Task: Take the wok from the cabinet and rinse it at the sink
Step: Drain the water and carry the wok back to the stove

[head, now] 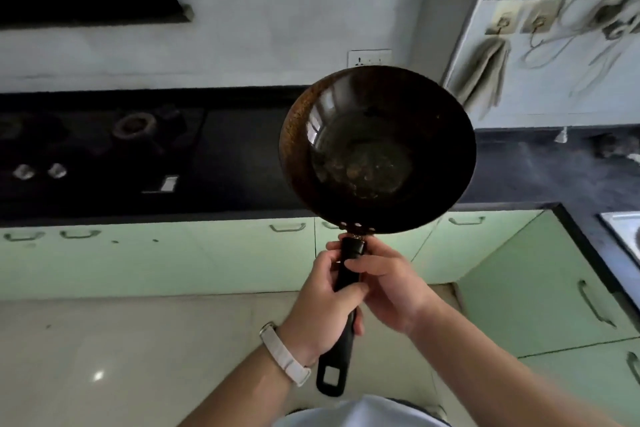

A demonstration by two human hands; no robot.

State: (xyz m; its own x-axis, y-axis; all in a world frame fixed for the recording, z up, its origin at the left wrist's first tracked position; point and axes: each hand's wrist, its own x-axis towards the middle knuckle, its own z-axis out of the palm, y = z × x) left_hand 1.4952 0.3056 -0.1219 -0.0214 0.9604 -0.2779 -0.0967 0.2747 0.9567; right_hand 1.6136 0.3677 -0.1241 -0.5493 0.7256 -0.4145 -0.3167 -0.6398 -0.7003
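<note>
Both forearms reach in from the bottom edge, the left wearing a pale wristband (pixel 285 355). Left hand (pixel 320 302) wraps the wok's black handle (pixel 343 347); right hand (pixel 391 291) curls round it higher up, from the other side. The wok (pixel 377 149) hangs in the air before the dark counter (pixel 242 149), its bowl facing us. The sink (pixel 623 229) shows far right.

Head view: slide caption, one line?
The wok, held by its handle in left hand and right hand, before the counter.

one wok (pixel 377 149), two hands (pixel 322 302) (pixel 391 291), one wristwatch (pixel 285 355), two stove knobs (pixel 23 171) (pixel 57 170), one hanging towel (pixel 483 80).
</note>
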